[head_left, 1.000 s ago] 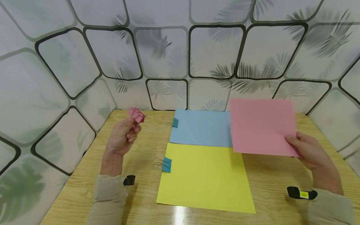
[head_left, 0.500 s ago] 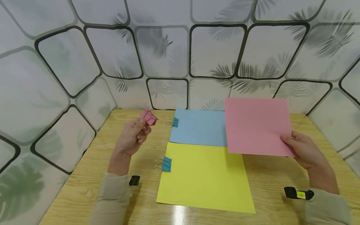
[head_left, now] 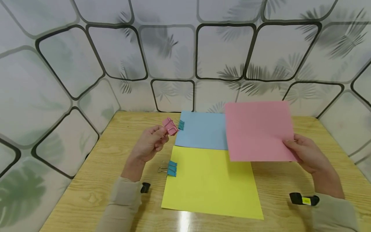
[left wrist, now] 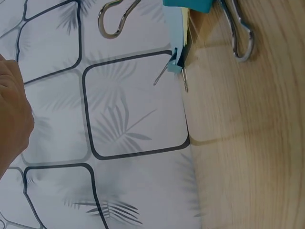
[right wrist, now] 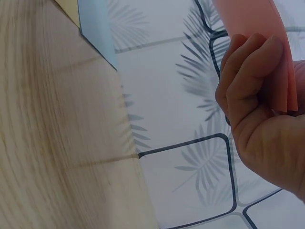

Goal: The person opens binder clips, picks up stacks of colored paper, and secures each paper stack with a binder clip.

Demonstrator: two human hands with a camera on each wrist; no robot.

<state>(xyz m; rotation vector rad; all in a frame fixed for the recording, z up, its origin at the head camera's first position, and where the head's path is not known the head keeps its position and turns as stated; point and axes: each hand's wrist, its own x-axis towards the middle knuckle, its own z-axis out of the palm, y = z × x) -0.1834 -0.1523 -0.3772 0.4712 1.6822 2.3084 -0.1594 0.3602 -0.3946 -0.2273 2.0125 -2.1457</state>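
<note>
Raised over the table's left half, my left hand (head_left: 149, 143) pinches a pink binder clip (head_left: 170, 126) with its wire handles folded against the body. In the left wrist view only the edge of the left hand (left wrist: 12, 114) shows, and that clip is out of sight. My right hand (head_left: 308, 153) grips the lower right corner of a pink sheet (head_left: 259, 130), held up above the table. In the right wrist view the fingers curl behind the pink paper (right wrist: 255, 14), which appears as more than one layer at its edge.
A yellow sheet (head_left: 213, 183) lies on the wooden table (head_left: 95, 193), a blue sheet (head_left: 203, 129) behind it. Teal binder clips sit on their left edges: one on the yellow (head_left: 172, 169), one on the blue (head_left: 181, 125). A patterned wall covering (head_left: 168, 51) stands behind.
My left hand has moved right with the pink binder clip, which now overlaps the blue sheet's clip in view. My right hand has shifted slightly left with the pink sheet.
</note>
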